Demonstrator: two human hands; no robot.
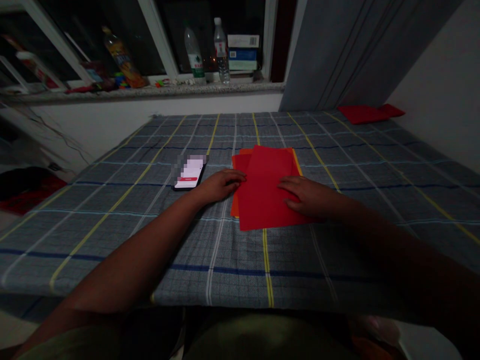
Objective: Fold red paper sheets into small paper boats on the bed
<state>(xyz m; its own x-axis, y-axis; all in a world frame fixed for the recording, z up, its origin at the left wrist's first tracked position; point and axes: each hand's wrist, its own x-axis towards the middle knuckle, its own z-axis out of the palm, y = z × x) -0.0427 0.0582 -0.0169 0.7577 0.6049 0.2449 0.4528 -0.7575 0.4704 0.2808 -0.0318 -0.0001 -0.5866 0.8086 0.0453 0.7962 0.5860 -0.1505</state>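
A red sheet of paper [264, 195] lies in front of me on a plaid cloth, slightly turned. Under it are more sheets, with orange paper [235, 207] showing along the left side and a yellow-orange edge at the upper right. My left hand [221, 185] rests at the left edge of the papers, fingertips touching the red surface, thumb apart from the fingers. Flat on the right part of the red sheet lies my right hand [307, 195], its fingers stretched out and apart. Left of my left hand is a phone [191, 172] with its screen lit.
The plaid cloth [150, 250] covers the whole surface. At its far right corner lie red items [365, 114]. Beyond the far edge, a windowsill [168, 90] carries a green-labelled bottle [195, 57], a clear bottle [222, 55], an orange drink bottle [123, 60] and stacked boxes [243, 54].
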